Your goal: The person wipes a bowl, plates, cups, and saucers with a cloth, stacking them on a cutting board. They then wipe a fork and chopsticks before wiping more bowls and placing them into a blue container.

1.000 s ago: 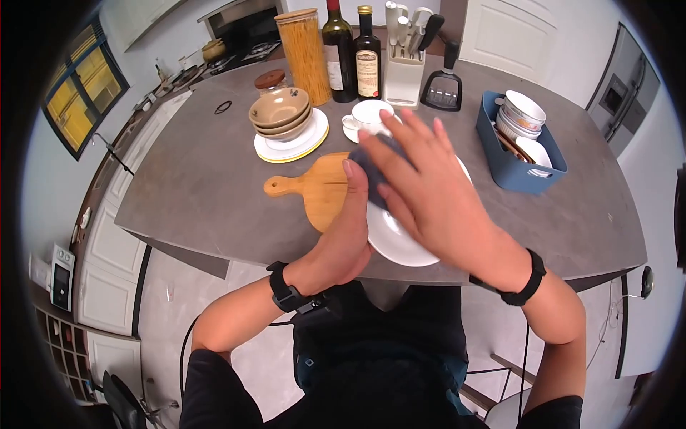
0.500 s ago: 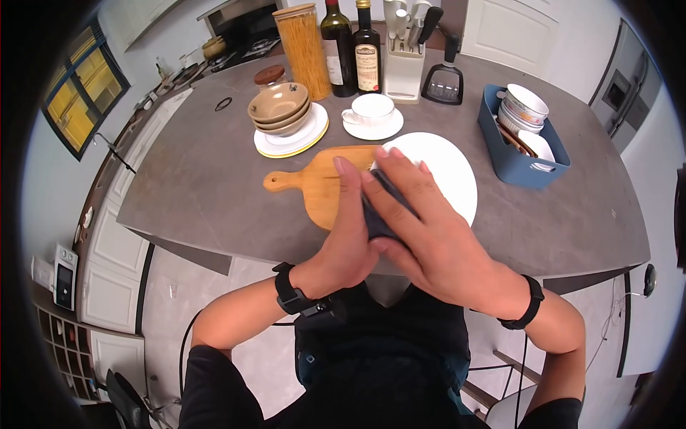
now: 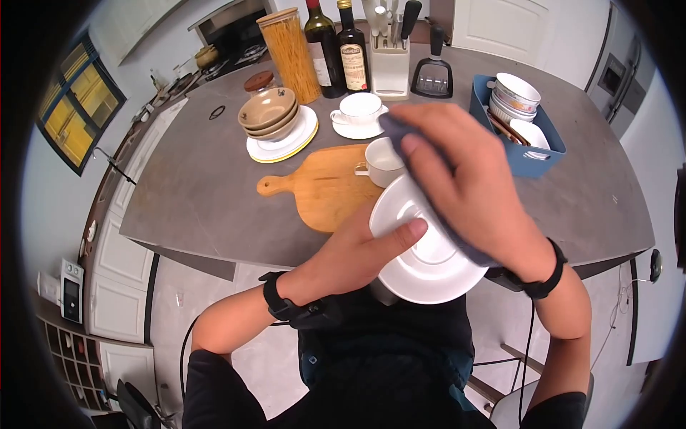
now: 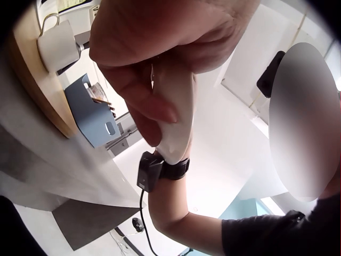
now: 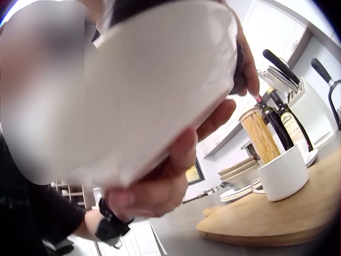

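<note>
A white saucer (image 3: 429, 275) is gripped at its left rim by my left hand (image 3: 357, 250), the thumb lying over its face. On the saucer's right side my right hand (image 3: 475, 179) holds a dark grey cloth (image 3: 446, 222), pressed along the rim, with fingers bent over it. The left wrist view shows the saucer (image 4: 178, 106) nearly edge-on with fingers on it. Just beyond, a white cup (image 3: 386, 164) stands on the wooden board (image 3: 325, 182); the right wrist view has this cup (image 5: 283, 173) too.
Brown bowls (image 3: 268, 111) sit on plates at the left; another cup (image 3: 359, 109) rests on a saucer behind the board. A blue basket (image 3: 532, 163) of dishes stands right. Pasta jar (image 3: 291, 57), bottles (image 3: 354, 61) and knife block (image 3: 391, 71) line the back.
The saucer has come down towards my body and turned, showing its ringed face. My right hand has moved up and right with the cloth, and the cup on the board has come into view.
</note>
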Demonstrator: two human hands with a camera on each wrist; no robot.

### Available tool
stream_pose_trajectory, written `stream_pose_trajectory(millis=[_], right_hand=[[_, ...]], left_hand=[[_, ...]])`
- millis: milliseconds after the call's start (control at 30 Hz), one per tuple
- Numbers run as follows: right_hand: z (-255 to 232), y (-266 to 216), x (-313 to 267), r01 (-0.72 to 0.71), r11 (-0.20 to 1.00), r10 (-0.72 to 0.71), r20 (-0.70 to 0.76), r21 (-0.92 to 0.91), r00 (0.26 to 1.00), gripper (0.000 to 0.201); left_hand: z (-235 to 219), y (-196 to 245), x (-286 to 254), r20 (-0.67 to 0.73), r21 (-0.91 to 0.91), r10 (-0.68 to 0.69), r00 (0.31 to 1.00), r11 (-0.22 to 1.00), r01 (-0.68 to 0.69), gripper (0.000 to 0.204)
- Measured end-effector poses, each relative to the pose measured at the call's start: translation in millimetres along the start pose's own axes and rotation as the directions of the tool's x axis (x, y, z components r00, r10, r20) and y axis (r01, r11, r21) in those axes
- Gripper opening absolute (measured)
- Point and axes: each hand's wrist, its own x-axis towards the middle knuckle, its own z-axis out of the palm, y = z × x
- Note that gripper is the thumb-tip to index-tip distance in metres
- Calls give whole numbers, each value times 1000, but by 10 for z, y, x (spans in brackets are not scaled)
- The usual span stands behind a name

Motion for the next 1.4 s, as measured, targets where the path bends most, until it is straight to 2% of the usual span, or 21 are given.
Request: stream_pose_trajectory(millis=[67, 100, 167, 267, 300, 333, 400, 533, 667, 733, 767, 800, 867, 900, 933, 1000, 1033, 1067, 1133, 1167, 1400], right_hand=[[-127, 109, 48, -445, 784, 382, 230, 432, 895, 33], [-146, 155, 45, -445, 784, 379, 234, 433, 895, 33], [-178, 226, 27, -641, 343, 446, 482, 687, 755, 35], [-211, 182, -92, -607, 94, 511, 485, 789, 710, 37], [-175, 248, -232, -481, 395, 362, 348, 783, 865, 36], [-157, 295, -307, -483, 392, 364, 350, 783, 863, 36], [-147, 337, -381, -409, 703, 288, 293, 581, 912, 41], [-129, 215, -402, -565, 577, 319, 474, 590, 821, 50], [13, 237, -606, -269, 563, 10, 318, 782, 948, 57], [49, 204, -729, -493, 288, 126, 477, 821, 869, 58], [46, 217, -951, -356, 467, 77, 364, 809, 928, 60], [56, 190, -945, -356, 468, 76, 365, 809, 928, 60], [105, 122, -902, -599, -118, 218, 609, 792, 763, 76], [229, 184, -863, -416, 47, 14, 415, 908, 909, 64], [259, 199, -840, -416, 46, 14, 416, 908, 909, 64], [293, 151, -744, -591, -541, -148, 624, 598, 767, 61], [285, 126, -713, -594, -741, -276, 665, 313, 694, 60], [191, 53, -674, -597, -740, -278, 667, 311, 692, 60], [-32, -123, -597, -917, -170, 104, 932, 360, 347, 47], [30, -7, -684, -857, 183, 53, 866, 481, 497, 36], [-391, 293, -584, -842, 325, 423, 730, 431, 537, 57]], left_hand=[[-54, 26, -28, 7, 299, 84, 996, 951, -82, 47], [-39, 58, -28, -32, 351, 122, 992, 931, -103, 44], [-36, 122, -24, -53, 446, 189, 981, 883, -146, 41], [-59, 171, -14, -117, 543, 277, 954, 822, -173, 34], [-67, 178, -13, -166, 547, 299, 940, 821, -165, 31], [-71, 181, -17, -167, 546, 295, 941, 822, -161, 31], [-75, 185, -20, -137, 678, 428, 893, 698, -230, 24], [-76, 180, -12, -102, 690, 526, 844, 649, -321, 20], [-116, 176, 29, 17, 798, 689, 724, 427, -425, 23], [-121, 174, 37, 72, 784, 721, 689, 386, -486, 29], [-95, 202, 38, 77, 759, 704, 706, 418, -500, 31], [-80, 219, 42, 83, 732, 688, 721, 449, -513, 32], [-116, 200, 71, 71, 705, 689, 721, 477, -525, 36], [-122, 206, 79, 61, 677, 688, 723, 504, -536, 41], [-93, 226, 69, 60, 677, 688, 724, 504, -536, 41], [1, 308, 42, -204, 477, 555, 806, 776, -413, 32], [-13, 340, 38, -205, 477, 556, 806, 776, -414, 32], [-58, 381, 33, -299, 417, 526, 796, 822, -387, 33], [-237, 412, 121, -445, 350, 542, 713, 838, -419, 35], [-303, 457, 142, -517, 315, 513, 685, 859, -404, 35], [-454, 478, 226, -541, -104, 176, 823, 956, -273, 41]])
